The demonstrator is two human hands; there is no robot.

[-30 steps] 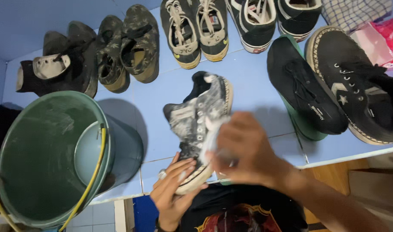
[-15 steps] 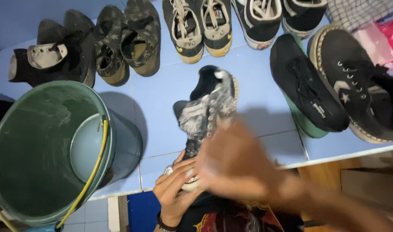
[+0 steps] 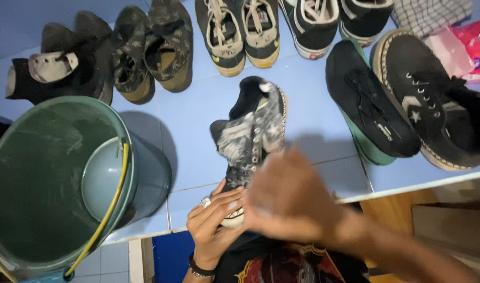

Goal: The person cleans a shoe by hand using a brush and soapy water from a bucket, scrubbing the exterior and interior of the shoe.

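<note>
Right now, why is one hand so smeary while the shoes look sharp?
Head view: the right hand is motion-blurred, a soft smear; the left hand gripping the soapy sneaker is crisp; the green bucket throws a soft shadow on the blue tiles.

free: blue tiles (image 3: 198, 136) left of soapy sneaker (image 3: 253, 133) | blocked: bucket (image 3: 51, 183) left, black shoes (image 3: 407, 105) right

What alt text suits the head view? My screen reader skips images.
Two hands work a soapy black sneaker: the left hand grips its toe, the blurred right hand crosses over it. A green bucket stands left, other shoes line the blue tiled surface.
</note>
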